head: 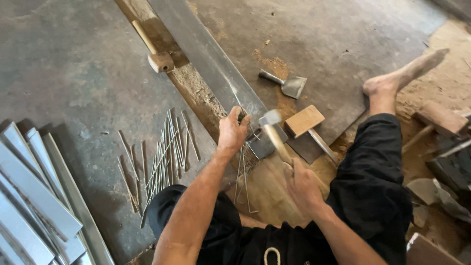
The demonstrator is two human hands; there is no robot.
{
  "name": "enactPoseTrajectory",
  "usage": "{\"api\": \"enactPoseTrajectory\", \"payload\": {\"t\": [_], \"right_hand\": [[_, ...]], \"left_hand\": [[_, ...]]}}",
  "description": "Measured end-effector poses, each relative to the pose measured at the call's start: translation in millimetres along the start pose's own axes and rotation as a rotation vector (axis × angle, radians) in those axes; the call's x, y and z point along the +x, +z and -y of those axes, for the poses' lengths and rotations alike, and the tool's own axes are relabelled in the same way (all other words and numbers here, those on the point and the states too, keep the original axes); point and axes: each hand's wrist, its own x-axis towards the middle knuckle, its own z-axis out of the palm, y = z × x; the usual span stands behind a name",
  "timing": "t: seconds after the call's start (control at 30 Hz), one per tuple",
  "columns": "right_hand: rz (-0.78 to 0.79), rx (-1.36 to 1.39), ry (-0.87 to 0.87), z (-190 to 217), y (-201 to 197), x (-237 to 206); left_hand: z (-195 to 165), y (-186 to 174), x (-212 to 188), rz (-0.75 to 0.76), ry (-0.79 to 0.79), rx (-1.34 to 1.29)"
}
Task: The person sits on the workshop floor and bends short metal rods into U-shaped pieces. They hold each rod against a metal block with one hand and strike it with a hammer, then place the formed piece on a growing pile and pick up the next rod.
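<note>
Black trousers cover the seated person's legs nearest the camera. Right hand is clenched round the handle of a hammer, whose head is above a small anvil. Left hand grips a bunch of bent wires against that anvil. Left of them, more wires lie on the floor beside metal strips. Farther off lie a wooden mallet, a chisel and a second mallet.
</note>
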Motion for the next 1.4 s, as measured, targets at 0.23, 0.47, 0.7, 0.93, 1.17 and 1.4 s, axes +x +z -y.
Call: {"api": "enactPoseTrajectory", "payload": {"t": [0.23,0.47,0.7,0.93,1.17,1.4], "right_hand": [[0.241,-0.224,0.134,-5.8,4.2,7.9],[-0.004,0.215,0.102,-39.4,10.1,-9.2],[0.368,0.715,0.571,-63.8,30.5,-13.4],[0.295,0.584,0.388,-95.5,49.8,-12.4],[0.357,0.672,0.501,-114.0,53.6,-19.1],[0.084,0.187,0.089,-107.0,50.7,-24.3]], "left_hand": [[-1.2,0.3,-2.6,-0.003,-0.010,0.031],[2.1,-11.7,-22.6,-0.054,-0.246,-0.115],[-16.7,-41.8,-123.5,0.454,-0.290,0.278],[-44.0,-15.9,-54.8,0.080,0.011,0.484],[-10.1,-24.8,-41.1,0.023,0.104,0.365],[99.0,-108.5,-12.5,0.158,-0.728,0.868]]}}
